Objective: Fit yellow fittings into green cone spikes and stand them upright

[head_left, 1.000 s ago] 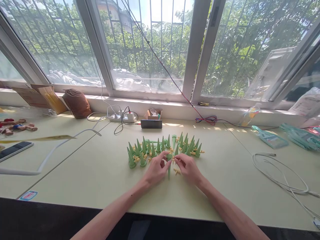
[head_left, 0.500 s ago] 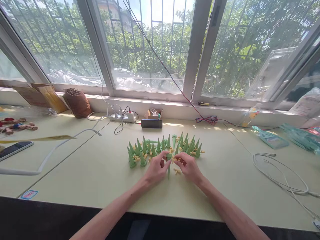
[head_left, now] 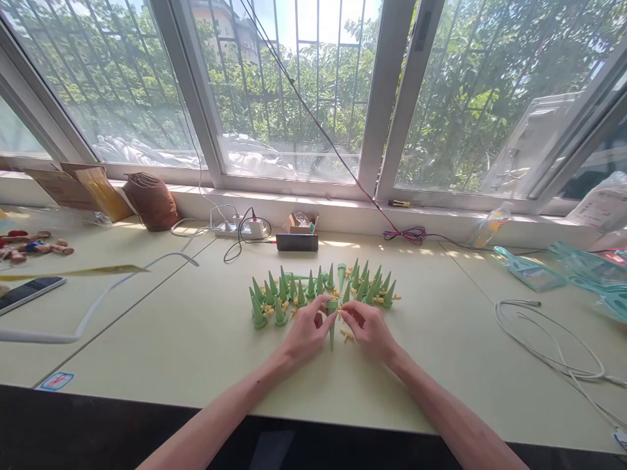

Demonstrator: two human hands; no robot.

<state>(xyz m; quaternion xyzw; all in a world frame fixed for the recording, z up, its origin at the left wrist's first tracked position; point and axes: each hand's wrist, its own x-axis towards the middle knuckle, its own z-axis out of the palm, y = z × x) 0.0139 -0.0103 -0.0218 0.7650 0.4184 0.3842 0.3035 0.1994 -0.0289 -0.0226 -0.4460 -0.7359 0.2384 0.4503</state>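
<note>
Between thumb and fingers, my left hand (head_left: 309, 326) grips a green cone-shaped piece (head_left: 332, 335) with its tip toward me and its wide end up. Close on its right, my right hand (head_left: 366, 324) pinches a small yellow peg-like piece (head_left: 339, 313) at the cone's wide end. Whether the peg sits inside the cone I cannot tell. A loose yellow T-shaped piece (head_left: 347, 335) lies on the table just below the right fingers. Behind both hands stand several green cones (head_left: 280, 314), mostly upright, with yellow pieces scattered among them.
A black phone (head_left: 297, 243) leans before a small box (head_left: 301, 222) at the windowsill. Left are a power strip (head_left: 226, 228), a brown pouch (head_left: 151, 201) and another phone (head_left: 30, 292). Right lie a coiled cable (head_left: 548, 339) and green plastic packaging (head_left: 531, 269).
My right fingers have closed in slightly on the yellow piece by the cone's wide end. The held cone has shifted a little to the right. The standing cones have not moved.
</note>
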